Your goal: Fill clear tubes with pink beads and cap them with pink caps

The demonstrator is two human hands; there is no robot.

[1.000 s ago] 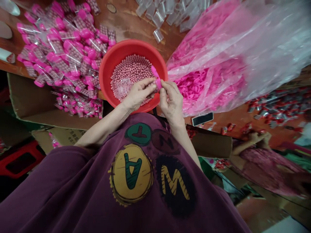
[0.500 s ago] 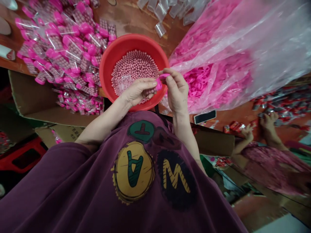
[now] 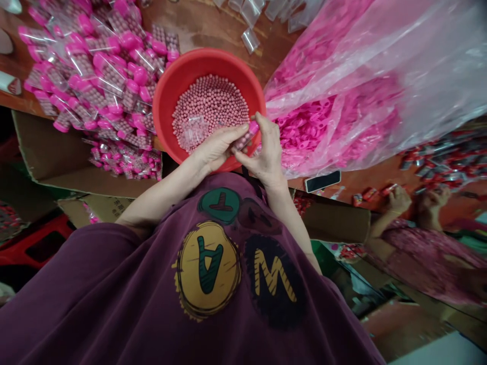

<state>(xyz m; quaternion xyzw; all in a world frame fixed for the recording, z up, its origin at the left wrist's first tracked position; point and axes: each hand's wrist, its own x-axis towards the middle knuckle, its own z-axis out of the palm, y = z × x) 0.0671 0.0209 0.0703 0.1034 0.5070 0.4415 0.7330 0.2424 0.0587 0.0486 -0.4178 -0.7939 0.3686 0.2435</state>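
Observation:
Over a red plastic basin (image 3: 207, 57) my left hand (image 3: 216, 148) and my right hand (image 3: 266, 152) meet. Between them is a small clear tube of pink beads (image 3: 243, 142) with a bright pink cap at its upper end. My left fingers hold the tube's body, and my right fingers pinch near the cap. Many round pink beads (image 3: 211, 104) fill the basin's floor, with a crumpled clear plastic piece (image 3: 194, 133) lying on them.
A heap of filled pink-capped tubes (image 3: 95, 76) covers the wooden table (image 3: 201, 20) to the left. A clear bag of pink parts (image 3: 335, 121) lies right, loose clear tubes (image 3: 251, 40) above. A phone (image 3: 322, 181) lies nearby. A co-worker's hands (image 3: 399, 200) work at right.
My right hand has come down and in, bringing the pink cap onto the tube's end. My hands are now closer together, and the tube tilts up to the right.

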